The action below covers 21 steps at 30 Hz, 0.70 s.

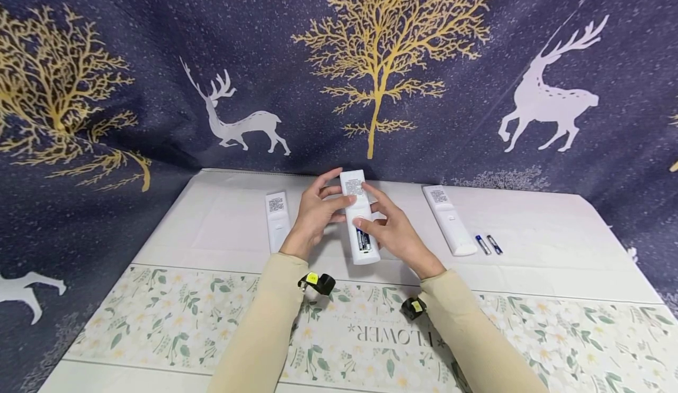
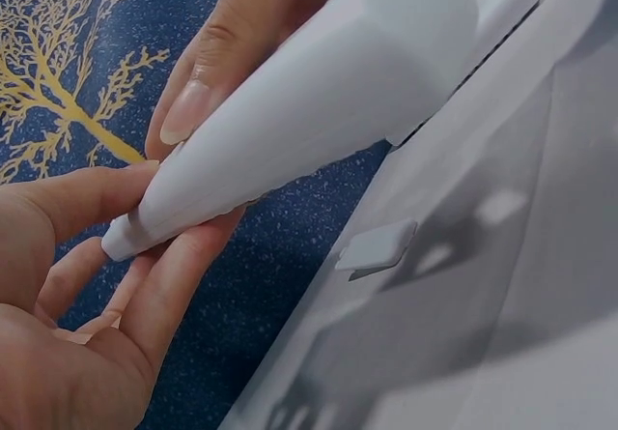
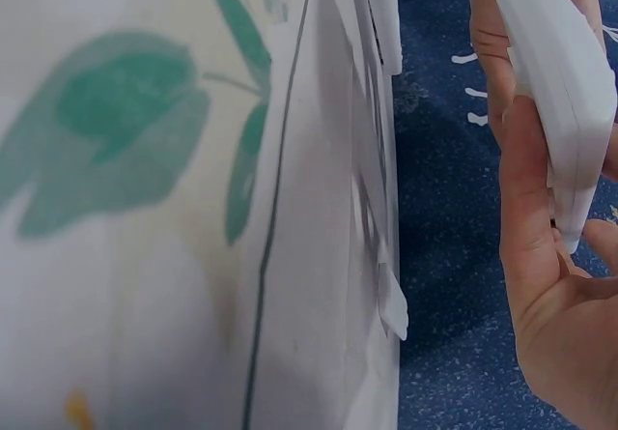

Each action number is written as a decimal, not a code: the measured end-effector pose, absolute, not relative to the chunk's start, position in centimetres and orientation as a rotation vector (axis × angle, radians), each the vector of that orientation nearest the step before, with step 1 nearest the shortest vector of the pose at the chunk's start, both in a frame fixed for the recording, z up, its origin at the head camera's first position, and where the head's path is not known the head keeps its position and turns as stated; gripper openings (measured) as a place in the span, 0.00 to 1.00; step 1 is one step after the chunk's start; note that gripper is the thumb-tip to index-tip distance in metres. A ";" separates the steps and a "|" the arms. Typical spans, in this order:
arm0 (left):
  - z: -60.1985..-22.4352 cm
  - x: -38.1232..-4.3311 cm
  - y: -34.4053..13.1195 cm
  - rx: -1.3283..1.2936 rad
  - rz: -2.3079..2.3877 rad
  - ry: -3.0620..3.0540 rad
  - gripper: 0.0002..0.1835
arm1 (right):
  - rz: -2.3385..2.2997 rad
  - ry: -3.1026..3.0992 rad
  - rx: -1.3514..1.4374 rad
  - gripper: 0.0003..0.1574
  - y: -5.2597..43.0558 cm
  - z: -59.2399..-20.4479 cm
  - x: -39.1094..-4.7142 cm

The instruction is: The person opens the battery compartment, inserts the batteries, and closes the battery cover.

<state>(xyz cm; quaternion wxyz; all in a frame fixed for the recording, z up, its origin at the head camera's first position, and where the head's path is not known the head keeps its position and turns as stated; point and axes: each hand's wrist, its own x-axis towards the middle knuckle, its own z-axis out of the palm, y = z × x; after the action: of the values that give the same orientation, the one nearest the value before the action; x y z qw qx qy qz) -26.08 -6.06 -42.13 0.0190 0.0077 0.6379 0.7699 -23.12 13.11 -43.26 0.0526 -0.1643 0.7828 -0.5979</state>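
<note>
Remote control (image 1: 363,211) is pinched in curled fingers, left hand (image 1: 318,209) and right hand (image 1: 398,232); likely light, stiff (batteries (image 1: 363,240) exposed); sides best gripped.

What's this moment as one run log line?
left hand: holds remote; right hand: holds remote; remote: open, batteries inside; table: two other remotes, two loose batteries

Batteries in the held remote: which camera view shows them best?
The head view: it faces the open side of the held remote, so its batteries show. The left wrist view shows smooth casing, the right wrist view the remote nearly edge-on; neither lets the batteries be made out.
</note>
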 end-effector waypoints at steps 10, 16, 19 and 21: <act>-42.1 -26.0 -6.1 0.007 2.381 1.996 0.39 | -1.803 2.401 -0.495 0.49 13.0 -43.2 -23.0; -42.0 -26.0 -6.2 0.020 2.379 1.992 0.38 | -1.803 2.406 -0.510 0.49 13.2 -43.2 -23.1; -42.1 -26.0 -6.2 0.018 2.374 1.997 0.38 | -1.808 2.397 -0.482 0.47 13.4 -43.1 -23.1; -42.1 -26.0 -6.3 0.012 2.372 2.002 0.38 | -1.818 2.385 -0.459 0.46 13.6 -43.0 -23.1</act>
<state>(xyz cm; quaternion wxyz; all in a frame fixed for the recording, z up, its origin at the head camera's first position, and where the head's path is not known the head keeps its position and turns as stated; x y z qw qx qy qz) -26.01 -6.26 -42.12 0.0190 0.0038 0.6450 0.7640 -23.12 13.58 -42.98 0.0537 -0.1511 0.7850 -0.5983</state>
